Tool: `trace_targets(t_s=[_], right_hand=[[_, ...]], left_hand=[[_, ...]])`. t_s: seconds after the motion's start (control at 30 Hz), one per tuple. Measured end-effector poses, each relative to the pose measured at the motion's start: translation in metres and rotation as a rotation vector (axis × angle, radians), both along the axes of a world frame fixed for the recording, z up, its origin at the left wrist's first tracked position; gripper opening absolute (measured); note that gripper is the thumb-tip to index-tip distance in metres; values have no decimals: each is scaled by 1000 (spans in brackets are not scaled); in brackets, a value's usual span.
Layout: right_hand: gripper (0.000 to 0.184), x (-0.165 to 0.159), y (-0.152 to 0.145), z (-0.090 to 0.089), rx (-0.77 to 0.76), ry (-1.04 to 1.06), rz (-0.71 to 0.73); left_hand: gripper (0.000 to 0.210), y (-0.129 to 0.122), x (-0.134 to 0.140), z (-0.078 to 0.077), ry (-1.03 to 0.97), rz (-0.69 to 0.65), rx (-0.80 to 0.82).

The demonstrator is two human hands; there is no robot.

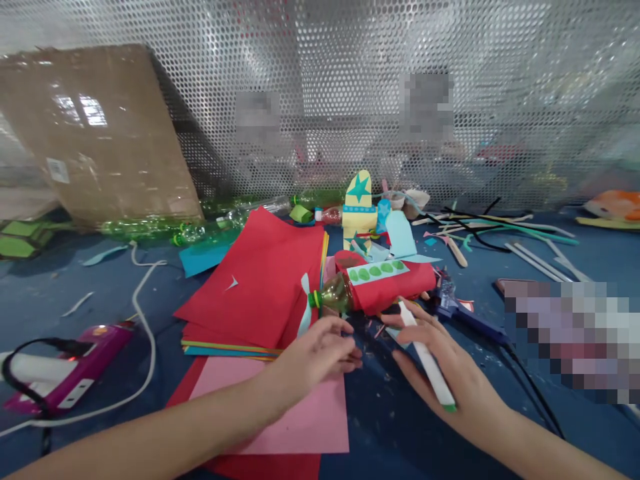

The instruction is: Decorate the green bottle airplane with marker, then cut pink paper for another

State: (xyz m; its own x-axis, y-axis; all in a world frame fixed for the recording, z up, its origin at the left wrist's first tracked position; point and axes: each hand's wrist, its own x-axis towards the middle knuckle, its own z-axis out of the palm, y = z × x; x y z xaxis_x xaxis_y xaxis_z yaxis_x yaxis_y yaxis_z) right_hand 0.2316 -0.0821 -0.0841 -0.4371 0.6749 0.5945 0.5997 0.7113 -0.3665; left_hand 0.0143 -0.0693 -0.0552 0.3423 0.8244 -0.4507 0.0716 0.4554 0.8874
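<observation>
Red-wrapped bottle (387,292) crosswise, neck leftward; white marker (424,355) aslant

A blue table (395,427) held a paper stack (265,287), a power strip (107,348), a white cord (153,350), a red-wrapped bottle (373,290), a glue gun (473,320) and straws (539,262).

Most of the green-tinted clear plastic bottle (337,293) is lost to me under its red paper wrap (393,288). The bare left forearm (200,423) hides part of the pink paper sheet (310,423). Some flat object (575,340) at right is blurred into squares (squint as I may), and an orange-and-white thing (617,205) is cut off by the right edge. The white label (59,171) on the brown cardboard sheet (115,167) is too small to read.
</observation>
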Motion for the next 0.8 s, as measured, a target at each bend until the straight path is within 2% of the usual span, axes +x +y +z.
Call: trace_targets(t_s=[0.03,0.13,0.2,0.23,0.3,0.4,0.53,0.67,0.8], right_hand=[[21,1,1,1,-15,22,-35],[18,2,1,3,-93,75,-91],[19,2,0,4,-142,109,-87],[19,2,-1,4,-159,120,-81],[20,2,-2,3,-173,125,-68],[19,2,-4,3,-178,125,-60],[22,3,-8,10,-192,120,-44],[24,8,-18,18,-261,56,2],[25,15,-29,11,-381,-3,51]], left_hand=[[17,-3,-2,1,39,-53,99],[28,-14,-7,7,375,-324,815],[32,-17,-7,10,586,-428,1218],[35,-16,-6,10,676,-448,1366],[44,-11,-5,9,831,-456,1555],[60,0,-2,1,1002,-502,1613],[57,5,-2,-12,1086,-614,1668],[44,-4,-1,-22,1006,-570,1755],[36,-14,2,-26,892,-505,1767]])
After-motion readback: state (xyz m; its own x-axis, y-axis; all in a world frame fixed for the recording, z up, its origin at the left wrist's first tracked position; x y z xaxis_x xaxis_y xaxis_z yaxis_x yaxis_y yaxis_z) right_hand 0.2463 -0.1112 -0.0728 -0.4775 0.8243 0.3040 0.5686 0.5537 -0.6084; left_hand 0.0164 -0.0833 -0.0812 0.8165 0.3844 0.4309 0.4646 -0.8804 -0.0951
